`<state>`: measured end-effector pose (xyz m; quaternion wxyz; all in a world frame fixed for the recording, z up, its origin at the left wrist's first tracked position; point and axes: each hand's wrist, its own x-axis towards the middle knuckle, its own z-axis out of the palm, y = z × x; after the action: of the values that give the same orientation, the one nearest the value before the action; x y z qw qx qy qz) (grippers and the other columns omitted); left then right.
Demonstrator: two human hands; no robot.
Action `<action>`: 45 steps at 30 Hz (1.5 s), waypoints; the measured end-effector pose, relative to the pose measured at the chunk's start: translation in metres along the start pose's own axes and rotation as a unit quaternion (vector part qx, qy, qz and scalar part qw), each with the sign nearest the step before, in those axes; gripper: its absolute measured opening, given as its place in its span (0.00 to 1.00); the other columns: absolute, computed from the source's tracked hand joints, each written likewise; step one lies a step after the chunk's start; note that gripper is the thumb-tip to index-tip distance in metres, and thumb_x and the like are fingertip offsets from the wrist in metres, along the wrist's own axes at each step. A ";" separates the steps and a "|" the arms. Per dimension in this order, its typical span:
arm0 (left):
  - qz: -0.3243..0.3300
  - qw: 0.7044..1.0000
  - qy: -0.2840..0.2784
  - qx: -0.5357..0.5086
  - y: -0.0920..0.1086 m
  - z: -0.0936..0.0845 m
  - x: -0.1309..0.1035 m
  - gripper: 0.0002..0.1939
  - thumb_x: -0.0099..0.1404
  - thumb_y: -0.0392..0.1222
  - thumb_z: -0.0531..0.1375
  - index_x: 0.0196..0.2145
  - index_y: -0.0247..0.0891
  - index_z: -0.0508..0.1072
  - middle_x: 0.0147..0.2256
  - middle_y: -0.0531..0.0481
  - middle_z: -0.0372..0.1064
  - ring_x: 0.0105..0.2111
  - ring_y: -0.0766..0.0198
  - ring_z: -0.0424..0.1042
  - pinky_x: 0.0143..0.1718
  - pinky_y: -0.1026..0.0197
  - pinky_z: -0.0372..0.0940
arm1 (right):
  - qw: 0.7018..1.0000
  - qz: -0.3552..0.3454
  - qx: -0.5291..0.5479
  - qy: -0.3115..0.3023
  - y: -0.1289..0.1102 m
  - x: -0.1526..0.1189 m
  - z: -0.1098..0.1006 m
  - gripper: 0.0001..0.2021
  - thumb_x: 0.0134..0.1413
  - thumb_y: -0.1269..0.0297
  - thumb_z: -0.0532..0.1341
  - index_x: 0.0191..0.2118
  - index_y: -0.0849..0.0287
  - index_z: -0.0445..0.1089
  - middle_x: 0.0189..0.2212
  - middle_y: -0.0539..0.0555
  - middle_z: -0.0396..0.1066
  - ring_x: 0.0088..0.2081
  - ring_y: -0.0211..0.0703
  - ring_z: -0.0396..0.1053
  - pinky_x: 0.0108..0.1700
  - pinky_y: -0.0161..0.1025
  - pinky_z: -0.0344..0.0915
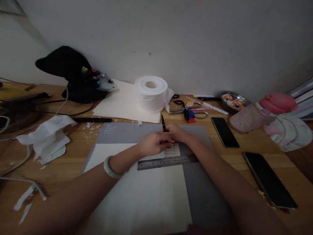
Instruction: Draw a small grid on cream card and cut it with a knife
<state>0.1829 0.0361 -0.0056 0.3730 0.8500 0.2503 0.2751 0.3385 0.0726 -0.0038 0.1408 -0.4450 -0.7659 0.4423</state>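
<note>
A black pen (163,122) pokes up between my two hands, tilted slightly, its lower part hidden by fingers. My right hand (176,133) is closed around it. Against the right hand rests my left hand (153,143), fingers curled together; what they pinch is hidden. A pale green bangle (110,167) circles the left wrist. Below the hands a metal ruler (158,162) lies across a cream sheet of paper (146,195). Small ruled boxes (170,150) are drawn near the sheet's upper right corner, partly covered by my hands. Under the sheet is a grey cutting mat (198,182).
Behind the mat stand a white tissue roll (151,94), scissors (199,114) and a metal bowl (234,101). Two phones (225,132) and a pink-lidded bottle (259,112) are on the right. Crumpled tissue (50,137), cables and paper scraps lie left, near a black bag (70,71).
</note>
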 end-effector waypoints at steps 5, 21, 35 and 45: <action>-0.003 1.000 -0.005 0.005 -0.002 0.000 0.000 0.05 0.62 0.36 0.57 0.34 0.37 0.73 0.34 0.50 0.74 0.35 0.65 0.71 0.38 0.63 0.63 | 1.000 0.002 -0.003 0.012 0.000 0.000 0.001 0.13 0.43 0.59 0.54 0.16 0.60 0.58 0.17 0.46 0.54 0.22 0.32 0.49 0.23 0.32 0.48; -0.047 0.999 -0.008 -0.020 -0.002 0.003 0.000 0.06 0.61 0.36 0.57 0.36 0.37 0.74 0.32 0.51 0.73 0.30 0.67 0.70 0.33 0.66 0.62 | 0.991 0.047 0.072 0.100 0.001 0.000 0.001 0.15 0.42 0.54 0.56 0.18 0.59 0.56 0.16 0.44 0.53 0.20 0.31 0.49 0.21 0.32 0.47; -0.060 0.989 0.024 -0.136 -0.006 0.011 0.003 0.07 0.60 0.35 0.59 0.37 0.36 0.75 0.36 0.50 0.75 0.34 0.66 0.72 0.38 0.66 0.66 | 0.978 0.071 0.153 0.125 0.000 -0.001 0.001 0.16 0.44 0.51 0.57 0.22 0.60 0.60 0.14 0.44 0.57 0.18 0.32 0.55 0.20 0.32 0.48; -0.047 0.990 0.020 -0.132 -0.006 0.011 0.003 0.08 0.60 0.34 0.59 0.38 0.37 0.75 0.36 0.51 0.75 0.35 0.67 0.73 0.38 0.66 0.67 | 0.976 0.090 0.158 0.120 -0.004 -0.002 0.000 0.14 0.48 0.56 0.57 0.22 0.61 0.62 0.13 0.45 0.58 0.16 0.32 0.55 0.19 0.31 0.50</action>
<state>0.1907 0.0360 -0.0158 0.4897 0.7749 0.2583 0.3049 0.3373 0.0704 -0.0005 0.2601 -0.5345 -0.6201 0.5120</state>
